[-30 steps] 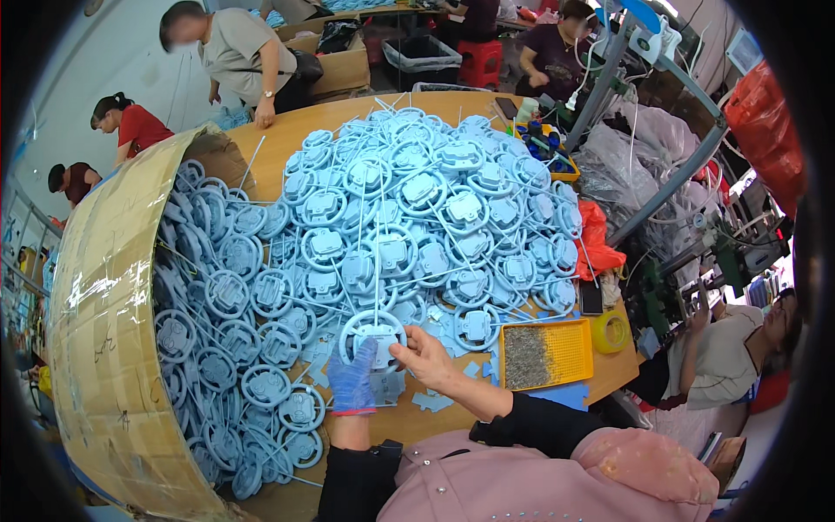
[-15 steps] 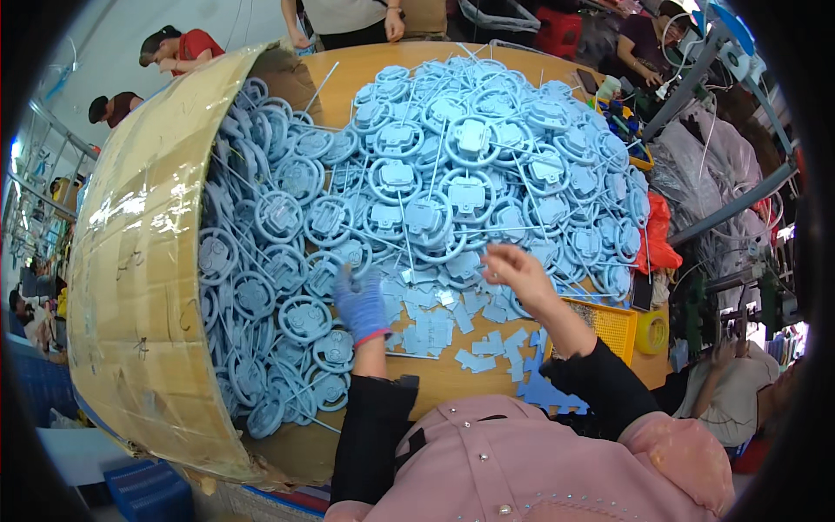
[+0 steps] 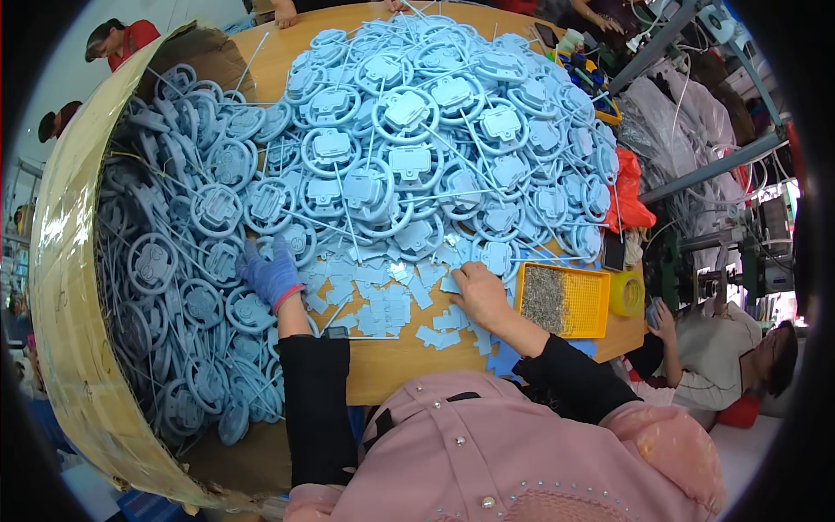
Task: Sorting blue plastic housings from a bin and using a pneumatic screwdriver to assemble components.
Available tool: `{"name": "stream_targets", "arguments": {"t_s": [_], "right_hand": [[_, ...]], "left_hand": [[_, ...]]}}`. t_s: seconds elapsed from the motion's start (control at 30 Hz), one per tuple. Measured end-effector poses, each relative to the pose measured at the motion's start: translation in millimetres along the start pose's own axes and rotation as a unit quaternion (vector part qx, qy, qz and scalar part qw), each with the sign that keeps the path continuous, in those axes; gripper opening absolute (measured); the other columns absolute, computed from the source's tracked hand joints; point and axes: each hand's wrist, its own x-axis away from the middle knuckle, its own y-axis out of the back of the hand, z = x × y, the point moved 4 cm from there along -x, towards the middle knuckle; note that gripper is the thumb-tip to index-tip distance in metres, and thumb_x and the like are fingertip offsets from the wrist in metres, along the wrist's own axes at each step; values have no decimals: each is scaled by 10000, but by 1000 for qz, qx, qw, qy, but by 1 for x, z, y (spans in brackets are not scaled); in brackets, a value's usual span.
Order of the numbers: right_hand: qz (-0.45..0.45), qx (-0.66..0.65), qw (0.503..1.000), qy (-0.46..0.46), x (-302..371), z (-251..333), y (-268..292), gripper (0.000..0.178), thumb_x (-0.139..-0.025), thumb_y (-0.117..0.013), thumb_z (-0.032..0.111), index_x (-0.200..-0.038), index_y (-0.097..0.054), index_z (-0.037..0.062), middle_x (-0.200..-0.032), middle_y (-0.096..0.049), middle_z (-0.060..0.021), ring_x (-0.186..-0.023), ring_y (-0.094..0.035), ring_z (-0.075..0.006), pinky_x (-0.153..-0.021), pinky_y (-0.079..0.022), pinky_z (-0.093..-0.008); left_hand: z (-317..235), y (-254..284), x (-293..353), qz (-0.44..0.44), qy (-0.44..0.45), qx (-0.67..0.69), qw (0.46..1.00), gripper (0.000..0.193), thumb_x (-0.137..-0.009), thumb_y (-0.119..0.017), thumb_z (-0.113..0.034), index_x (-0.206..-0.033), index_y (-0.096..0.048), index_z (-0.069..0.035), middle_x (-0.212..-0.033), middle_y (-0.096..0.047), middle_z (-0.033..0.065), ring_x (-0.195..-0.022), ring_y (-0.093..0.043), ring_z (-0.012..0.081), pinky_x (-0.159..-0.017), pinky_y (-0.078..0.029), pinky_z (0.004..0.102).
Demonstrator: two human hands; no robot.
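My left hand (image 3: pixel 271 271), in a blue-violet glove with a red cuff, reaches over the light-blue plastic ring pieces (image 3: pixel 216 210) by the carton's mouth. Its thumb stands apart from the fingers, and I see nothing held in it. My bare right hand (image 3: pixel 483 294) is low at the right end of a scatter of small flat light-blue plates (image 3: pixel 385 311). Its fingers are bent together, with the tips down among the plates; whatever is between them is hidden. Beyond both hands rises a big heap of ring pieces with square centres and thin rods (image 3: pixel 411 163).
A big cardboard carton (image 3: pixel 65 261) lies on its side at left, full of ring pieces. Right of my right hand are a yellow basket (image 3: pixel 584 304) holding small metal parts and a yellow tape roll (image 3: pixel 626 294). A red plastic bag (image 3: pixel 628 191) and a phone (image 3: pixel 613 250) lie beyond. Other people sit around.
My left hand has gone left, toward the carton's pieces. My right hand has come down from the heap's front edge to the small plates. The whole view has shifted, showing metal parts in the basket.
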Motion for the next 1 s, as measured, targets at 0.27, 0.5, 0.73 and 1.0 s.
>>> {"name": "stream_targets", "arguments": {"t_s": [0.27, 0.5, 0.73, 1.0], "right_hand": [[48, 60, 996, 52, -3, -5, -18, 301, -639, -728, 116, -897, -585, 59, -893, -564, -102, -881, -564, -297, -701, -504, -405], [125, 50, 991, -3, 11, 0, -13, 412, -656, -743, 173, -1014, -568, 68, -956, -561, -120, -951, -566, -308, -765, -488, -409], [46, -86, 995, -8, 20, 2, -11, 192, -736, -629, 110, -892, -535, 50, -846, -551, -147, -833, -573, -346, -693, -468, -450], [-5, -237, 957, -167, 82, -37, 47, 200, -816, -612, 168, -991, -620, 71, -845, -628, -119, -771, -630, -271, -685, -497, -371]], "left_hand": [[14, -5, 42, -29, -183, -29, 982, 629, -683, -760, -260, -1236, -544, -54, -1282, -447, 213, -1184, -457, 359, -999, -392, 409], [14, 0, 79, -33, -205, -57, 977, 764, -633, -774, -333, -1285, -491, -52, -1253, -491, 202, -1201, -437, 348, -1041, -331, 433], [33, 6, 65, 31, -104, -105, 989, 884, -634, -798, -338, -1373, -398, -65, -1325, -476, 222, -1251, -412, 377, -1047, -337, 432], [8, 1, 68, 83, -63, -39, 994, 920, -625, -825, -246, -1385, -359, -18, -1305, -505, 215, -1147, -532, 361, -989, -411, 383]]}}
